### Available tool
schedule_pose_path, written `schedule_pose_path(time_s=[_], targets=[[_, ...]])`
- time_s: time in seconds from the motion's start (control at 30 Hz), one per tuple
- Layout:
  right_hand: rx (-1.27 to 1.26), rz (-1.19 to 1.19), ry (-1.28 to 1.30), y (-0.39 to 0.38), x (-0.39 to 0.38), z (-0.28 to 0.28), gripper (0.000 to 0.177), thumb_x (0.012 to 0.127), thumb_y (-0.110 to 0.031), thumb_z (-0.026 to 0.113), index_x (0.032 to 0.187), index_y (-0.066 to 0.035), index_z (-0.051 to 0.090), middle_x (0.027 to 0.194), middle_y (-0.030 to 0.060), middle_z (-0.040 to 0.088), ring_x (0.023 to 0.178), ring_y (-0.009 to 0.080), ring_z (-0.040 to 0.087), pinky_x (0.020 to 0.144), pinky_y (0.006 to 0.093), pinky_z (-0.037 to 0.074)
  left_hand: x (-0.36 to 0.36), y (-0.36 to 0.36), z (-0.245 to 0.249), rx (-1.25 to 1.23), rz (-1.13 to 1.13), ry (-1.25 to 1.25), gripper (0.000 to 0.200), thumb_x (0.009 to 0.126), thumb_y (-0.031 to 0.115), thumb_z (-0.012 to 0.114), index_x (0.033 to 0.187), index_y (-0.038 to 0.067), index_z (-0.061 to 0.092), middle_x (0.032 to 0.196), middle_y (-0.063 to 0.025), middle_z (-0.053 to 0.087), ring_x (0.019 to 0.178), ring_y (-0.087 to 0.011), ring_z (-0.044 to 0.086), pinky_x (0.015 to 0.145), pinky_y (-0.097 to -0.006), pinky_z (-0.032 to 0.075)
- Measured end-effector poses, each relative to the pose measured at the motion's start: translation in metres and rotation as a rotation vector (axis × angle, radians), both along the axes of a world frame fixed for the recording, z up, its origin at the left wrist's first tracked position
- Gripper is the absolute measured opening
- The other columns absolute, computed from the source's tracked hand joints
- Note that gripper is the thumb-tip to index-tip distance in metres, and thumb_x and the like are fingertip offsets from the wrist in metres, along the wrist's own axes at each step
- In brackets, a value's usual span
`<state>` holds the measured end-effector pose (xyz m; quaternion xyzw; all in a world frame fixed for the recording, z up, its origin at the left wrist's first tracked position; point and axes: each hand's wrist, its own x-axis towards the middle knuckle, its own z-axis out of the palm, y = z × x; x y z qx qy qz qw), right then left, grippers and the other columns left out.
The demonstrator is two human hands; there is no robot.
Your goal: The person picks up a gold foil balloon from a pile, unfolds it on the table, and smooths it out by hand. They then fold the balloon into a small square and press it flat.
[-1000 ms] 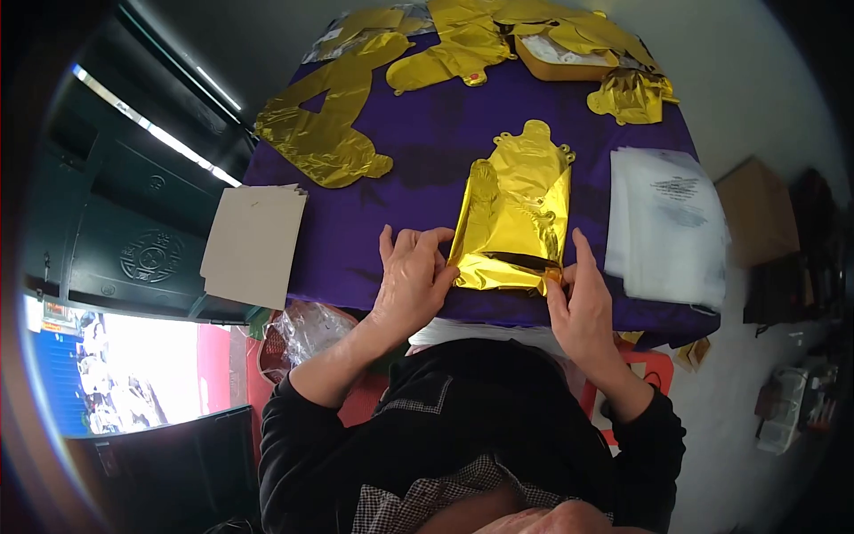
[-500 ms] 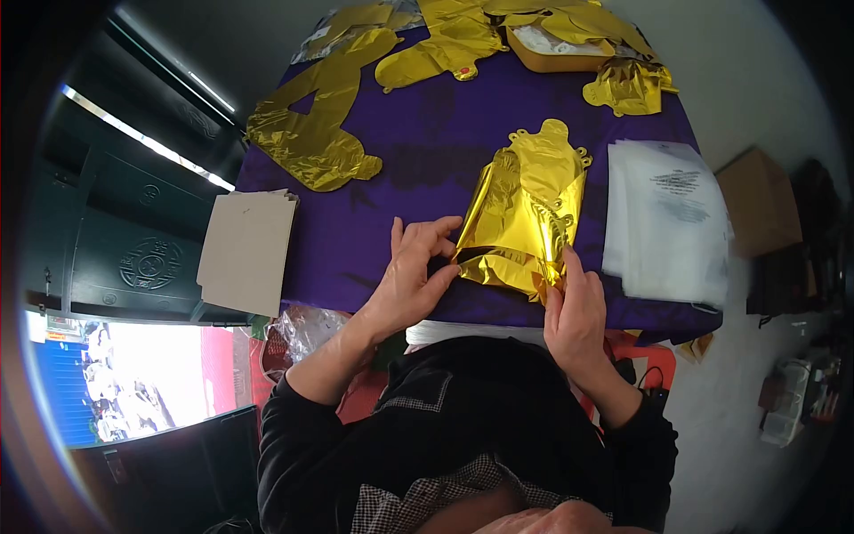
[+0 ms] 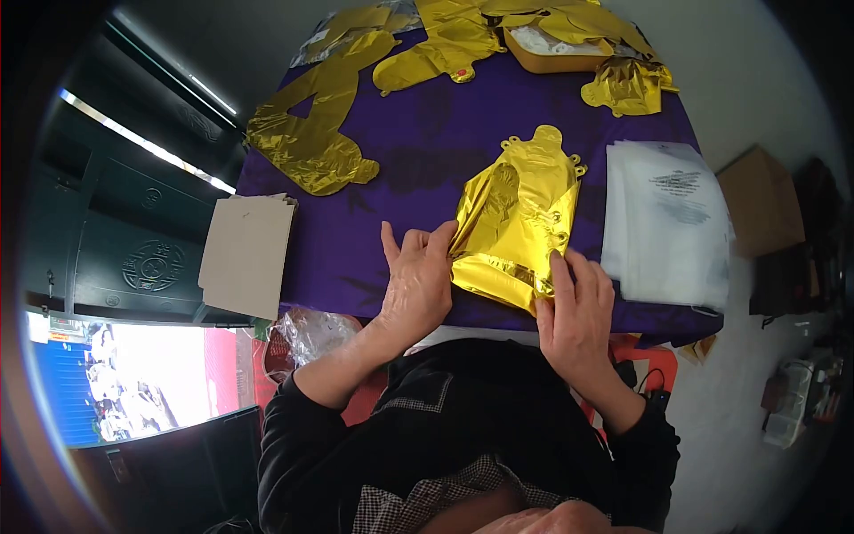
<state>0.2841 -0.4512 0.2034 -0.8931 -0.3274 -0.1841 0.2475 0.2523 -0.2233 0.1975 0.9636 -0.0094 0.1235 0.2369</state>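
A folded gold foil sheet (image 3: 511, 222) with small ring tabs lies on the purple cloth near the table's front edge. At its lower left corner, my left hand (image 3: 418, 278) pinches the foil edge between thumb and fingers. My right hand (image 3: 576, 311) grips the lower right corner, thumb below and fingers on top. The bottom of the foil is folded over in a band between both hands.
Grey-brown cards (image 3: 247, 254) are stacked at the left edge and clear plastic bags (image 3: 663, 222) at the right. Farther back lie flat gold foil pieces (image 3: 325, 125) and a yellow tray (image 3: 556, 60). A cardboard box (image 3: 761, 200) stands beyond the right edge.
The foil has shifted slightly left and toward me. Its lower edge, gaping before, now lies flatter in a folded band. Both hands have moved a little with it.
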Motion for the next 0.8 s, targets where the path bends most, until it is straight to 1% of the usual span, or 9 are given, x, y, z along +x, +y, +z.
schedule_pose_path(time_s=[0.07, 0.1, 0.2, 0.23, 0.33, 0.4, 0.43, 0.57, 0.8], targets=[[-0.095, 0.099, -0.007, 0.000, 0.004, 0.002, 0.057, 0.080, -0.010, 0.069, 0.131, 0.007, 0.050, 0.136, 0.0266, 0.047, 0.127, 0.0414, 0.045, 0.102, 0.0497, 0.035, 0.000, -0.001, 0.000, 0.038, 0.016, 0.003, 0.044, 0.087, -0.003, 0.053, 0.131, 0.002, 0.049, 0.093, -0.0106, 0.054, 0.098, -0.0297, 0.055, 0.112, -0.0641, 0.015], [-0.153, 0.143, 0.024, -0.002, 0.007, -0.005, 0.058, 0.084, -0.023, 0.067, 0.130, 0.008, 0.051, 0.143, 0.0295, 0.042, 0.136, 0.0439, 0.037, 0.109, 0.0514, 0.031, 0.000, -0.001, 0.001, 0.038, 0.018, 0.003, 0.044, 0.087, -0.003, 0.053, 0.131, 0.002, 0.049, 0.093, -0.0106, 0.054, 0.098, -0.0297, 0.055, 0.112, -0.0641, 0.015], [-0.218, 0.188, 0.111, -0.003, 0.009, -0.009, 0.063, 0.089, -0.038, 0.059, 0.132, 0.008, 0.050, 0.141, 0.0312, 0.041, 0.135, 0.0454, 0.036, 0.111, 0.0532, 0.028, 0.000, 0.002, 0.006, 0.018, 0.000, 0.023, 0.039, 0.087, -0.003, 0.053, 0.126, 0.004, 0.053, 0.096, -0.0117, 0.054, 0.100, -0.0304, 0.054, 0.112, -0.0621, 0.017], [-0.274, 0.191, 0.070, -0.004, 0.010, -0.013, 0.073, 0.094, -0.054, 0.045, 0.133, 0.008, 0.049, 0.142, 0.0332, 0.038, 0.136, 0.0464, 0.035, 0.112, 0.0540, 0.026, 0.002, 0.004, 0.008, 0.004, -0.027, -0.100, 0.040, 0.085, -0.002, 0.055, 0.124, 0.004, 0.054, 0.096, -0.0117, 0.055, 0.099, -0.0318, 0.053, 0.109, -0.0641, 0.020], [-0.331, 0.183, 0.049, -0.003, 0.009, -0.013, 0.078, 0.096, -0.060, 0.035, 0.134, 0.007, 0.048, 0.144, 0.0346, 0.035, 0.137, 0.0472, 0.033, 0.112, 0.0540, 0.026, 0.012, 0.016, 0.012, -0.001, 0.001, -0.266, 0.033, 0.084, 0.000, 0.058, 0.116, 0.006, 0.060, 0.098, -0.0104, 0.057, 0.101, -0.0337, 0.051, 0.104, -0.0627, 0.027], [-0.344, 0.188, 0.055, -0.003, 0.009, -0.013, 0.080, 0.096, -0.061, 0.032, 0.135, 0.007, 0.047, 0.144, 0.0349, 0.035, 0.137, 0.0475, 0.033, 0.113, 0.0541, 0.025, 0.022, 0.028, 0.006, 0.034, 0.084, -0.240, 0.021, 0.084, 0.002, 0.059, 0.103, 0.005, 0.067, 0.096, -0.0106, 0.058, 0.100, -0.0340, 0.051, 0.102, -0.0610, 0.030], [-0.353, 0.183, 0.061, -0.002, 0.009, -0.013, 0.082, 0.096, -0.063, 0.030, 0.135, 0.007, 0.047, 0.144, 0.0352, 0.034, 0.137, 0.0478, 0.033, 0.113, 0.0542, 0.024, 0.028, 0.030, 0.004, 0.064, 0.096, -0.224, 0.011, 0.083, 0.005, 0.060, 0.087, 0.004, 0.071, 0.093, -0.0114, 0.059, 0.100, -0.0335, 0.050, 0.098, -0.0551, 0.034], [-0.378, 0.206, 0.039, -0.003, 0.010, -0.013, 0.084, 0.095, -0.064, 0.029, 0.136, 0.007, 0.047, 0.144, 0.0352, 0.034, 0.137, 0.0481, 0.033, 0.113, 0.0544, 0.023, 0.043, 0.035, 0.000, 0.063, 0.034, -0.124, 0.013, 0.081, 0.012, 0.063, 0.078, 0.003, 0.072, 0.091, -0.0124, 0.061, 0.100, -0.0321, 0.049, 0.092, -0.0451, 0.035], [-0.390, 0.230, 0.049, -0.003, 0.011, -0.011, 0.086, 0.095, -0.065, 0.027, 0.135, 0.009, 0.046, 0.144, 0.0337, 0.036, 0.136, 0.0482, 0.033, 0.112, 0.0547, 0.024, 0.054, 0.028, 0.003, 0.004, -0.002, 0.108, 0.015, 0.079, 0.014, 0.061, 0.076, 0.005, 0.074, 0.094, -0.0136, 0.063, 0.103, -0.0330, 0.049, 0.092, -0.0443, 0.037]])
